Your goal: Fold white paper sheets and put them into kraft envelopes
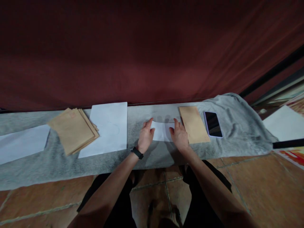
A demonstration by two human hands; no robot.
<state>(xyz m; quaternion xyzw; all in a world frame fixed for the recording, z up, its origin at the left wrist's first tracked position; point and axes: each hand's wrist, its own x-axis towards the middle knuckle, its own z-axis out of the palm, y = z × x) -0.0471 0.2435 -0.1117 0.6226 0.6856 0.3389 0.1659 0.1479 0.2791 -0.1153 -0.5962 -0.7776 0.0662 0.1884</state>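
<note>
A small white sheet of paper (162, 131), perhaps folded, is held level between my two hands over the grey cloth. My left hand (146, 134), with a dark band at its wrist, grips the left end, thumb on top. At the right end my right hand (180, 134) has its thumb over the paper and its fingers along the edge. Just right of that hand lies a brown envelope (195, 125), partly beside its knuckles. To the left of my left hand is a stack of large white paper (111, 126) with a faint curved line on it.
Several brown envelopes (73, 129) lie fanned over the white stack's left side. More white paper (23, 142) is at the far left. A phone (213, 124) rests on the grey cloth (247, 126), which bunches up at the right. A dark red wall-like surface (152, 63) stands behind.
</note>
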